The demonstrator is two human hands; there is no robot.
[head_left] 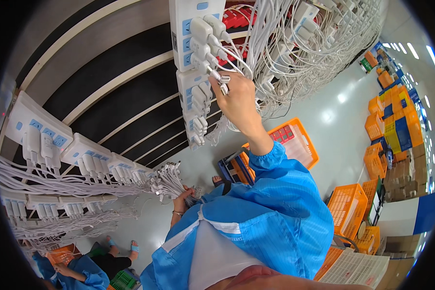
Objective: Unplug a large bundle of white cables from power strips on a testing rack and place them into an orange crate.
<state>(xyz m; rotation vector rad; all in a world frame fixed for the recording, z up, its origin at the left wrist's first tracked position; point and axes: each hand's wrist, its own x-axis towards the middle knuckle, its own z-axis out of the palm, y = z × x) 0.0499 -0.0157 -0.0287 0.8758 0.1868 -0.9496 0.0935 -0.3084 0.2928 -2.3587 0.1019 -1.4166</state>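
Note:
My right hand [238, 99] is raised, with fingers closed around white cable connectors [224, 79] close to the chargers. Just beyond it, white chargers [201, 30] are plugged into a white power strip [182, 36] with blue sockets; thin white cables run from some of them. Lower down, near my waist, my left hand [181, 200] is wrapped round a thick bundle of white cables [167, 180], whose ends fan out to the upper left. My sleeve and body partly hide that hand.
More power strips [43, 126] with chargers and draped cables line the left. Tangled cables [299, 67] hang at the upper right. An orange crate [306, 145] stands on the floor behind my right arm; stacked orange crates [345, 208] stand farther right. Another person [84, 273] is at lower left.

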